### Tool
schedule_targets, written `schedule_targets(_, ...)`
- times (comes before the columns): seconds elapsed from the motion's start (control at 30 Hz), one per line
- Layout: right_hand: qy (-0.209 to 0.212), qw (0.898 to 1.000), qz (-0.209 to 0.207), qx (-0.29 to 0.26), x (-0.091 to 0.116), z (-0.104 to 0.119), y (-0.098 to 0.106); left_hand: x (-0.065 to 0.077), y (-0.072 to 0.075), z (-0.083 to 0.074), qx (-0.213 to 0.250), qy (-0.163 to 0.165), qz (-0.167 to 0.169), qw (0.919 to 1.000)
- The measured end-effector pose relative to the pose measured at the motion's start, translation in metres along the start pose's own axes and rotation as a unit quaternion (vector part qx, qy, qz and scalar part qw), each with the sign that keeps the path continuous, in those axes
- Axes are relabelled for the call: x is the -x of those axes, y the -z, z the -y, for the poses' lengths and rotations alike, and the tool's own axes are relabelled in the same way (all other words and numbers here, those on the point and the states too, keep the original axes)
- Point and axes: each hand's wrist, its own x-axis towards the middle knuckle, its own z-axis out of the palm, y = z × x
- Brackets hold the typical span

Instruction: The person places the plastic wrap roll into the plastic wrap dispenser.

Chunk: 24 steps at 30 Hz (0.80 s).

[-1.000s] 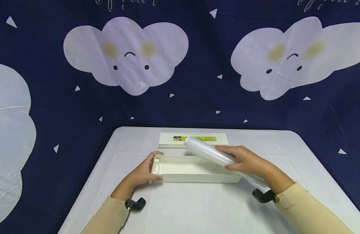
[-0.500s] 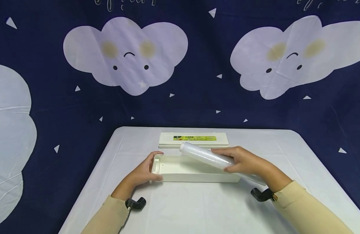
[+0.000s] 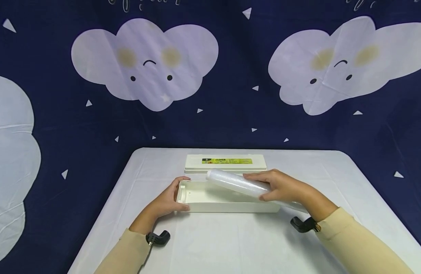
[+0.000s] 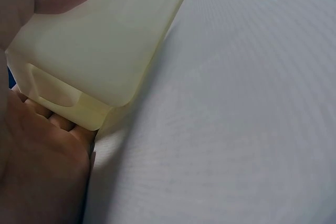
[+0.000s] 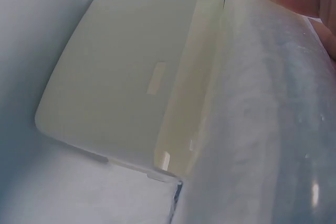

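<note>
A long cream plastic box [image 3: 227, 207], without its lid, stands on the white table in the head view. My left hand [image 3: 169, 198] grips its left end, thumb on the front wall and fingers behind; the left wrist view shows the thumb on the box wall [image 4: 115, 40]. My right hand [image 3: 282, 185] holds a roll of plastic wrap [image 3: 234, 182] from above, tilted across the box with its left end raised. In the right wrist view the roll [image 5: 252, 114] hangs beside the box's long wall [image 5: 121, 72]. The roll's right end is partly hidden by the hand.
Behind the box lies a cream lid [image 3: 225, 166] with a yellow-green label. The white table [image 3: 224, 243] ends at a dark blue cloth backdrop [image 3: 231, 125] printed with clouds. Black wrist cameras [image 3: 158, 238] are strapped at both sleeves.
My right hand has moved a little to the left with the roll. The roll's raised left end has come down and left over the box. My left hand keeps its hold on the box.
</note>
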Motion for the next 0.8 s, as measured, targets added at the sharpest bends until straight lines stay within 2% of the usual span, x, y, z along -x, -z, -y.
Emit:
schedule_targets(0.4,0.005,1.000,0.015,0.004,-0.008,0.004,0.001,0.002,0.001,-0.001,-0.020,0.010,-0.008,0.9997)
schedule_targets(0.6,0.022,1.000,0.020,0.010,-0.020,0.007,0.002,0.001,0.002,-0.001,-0.011,0.001,-0.006,0.9999)
schedule_targets(0.8,0.009,1.000,0.023,0.003,-0.025,0.009,0.002,0.000,0.001,0.001,-0.004,-0.001,0.000,1.0000)
